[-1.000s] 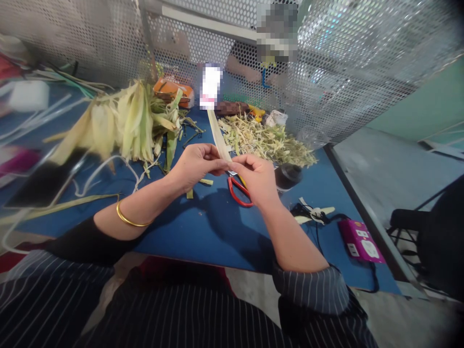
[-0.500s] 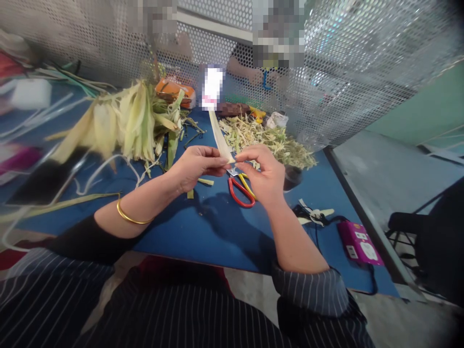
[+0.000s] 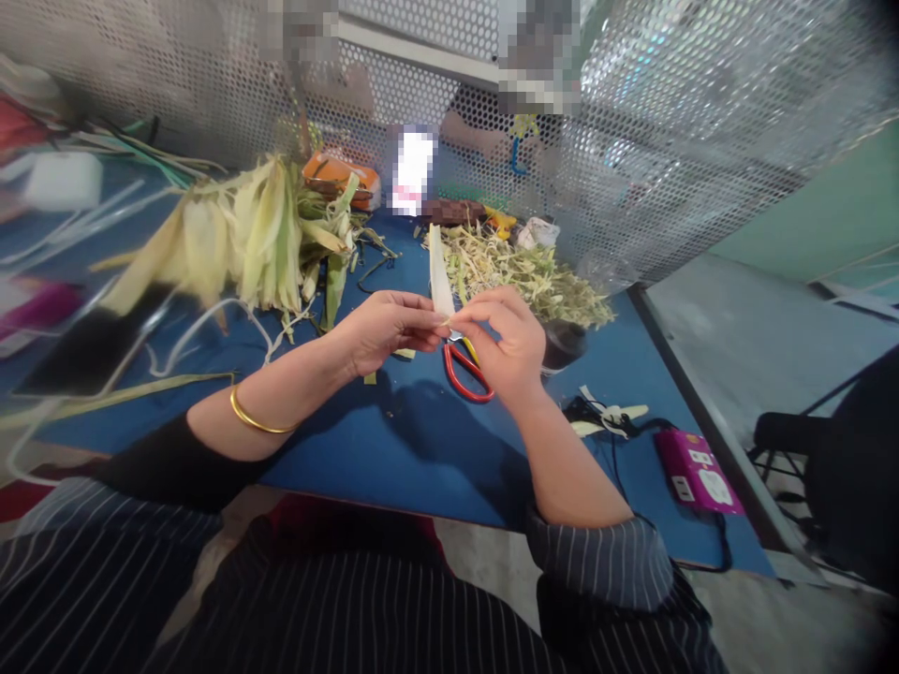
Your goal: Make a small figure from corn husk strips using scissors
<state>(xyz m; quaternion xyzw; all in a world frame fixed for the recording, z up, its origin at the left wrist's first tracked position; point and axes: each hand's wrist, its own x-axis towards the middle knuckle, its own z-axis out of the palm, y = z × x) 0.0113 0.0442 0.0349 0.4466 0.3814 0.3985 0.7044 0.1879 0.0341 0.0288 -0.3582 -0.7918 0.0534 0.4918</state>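
A pale strip of corn husk (image 3: 440, 271) stands up from between my hands, its lower end pinched in the fingers. My left hand (image 3: 393, 332) grips it between thumb and fingertips. Thumb and index finger of my right hand (image 3: 507, 344) close on the same end, touching the left fingertips. Just under the hands, scissors (image 3: 464, 374) with red and yellow handles lie on the blue table (image 3: 435, 459); their blades are mostly hidden. A heap of husk shreds (image 3: 520, 271) lies behind my right hand, beside a dark round object (image 3: 563, 344).
A bunch of corn husks (image 3: 245, 234) lies at left, near an orange packet (image 3: 344, 178) and a lit phone (image 3: 413, 168). A dark tablet-like object (image 3: 91, 346) and white cables are further left. A magenta power box (image 3: 699, 471) sits at right. Perforated metal mesh (image 3: 435, 103) rises behind.
The husk strip has swung from leaning left to nearly upright and looks shorter. My right hand has shifted slightly left, and the fingertips of both hands have come together.
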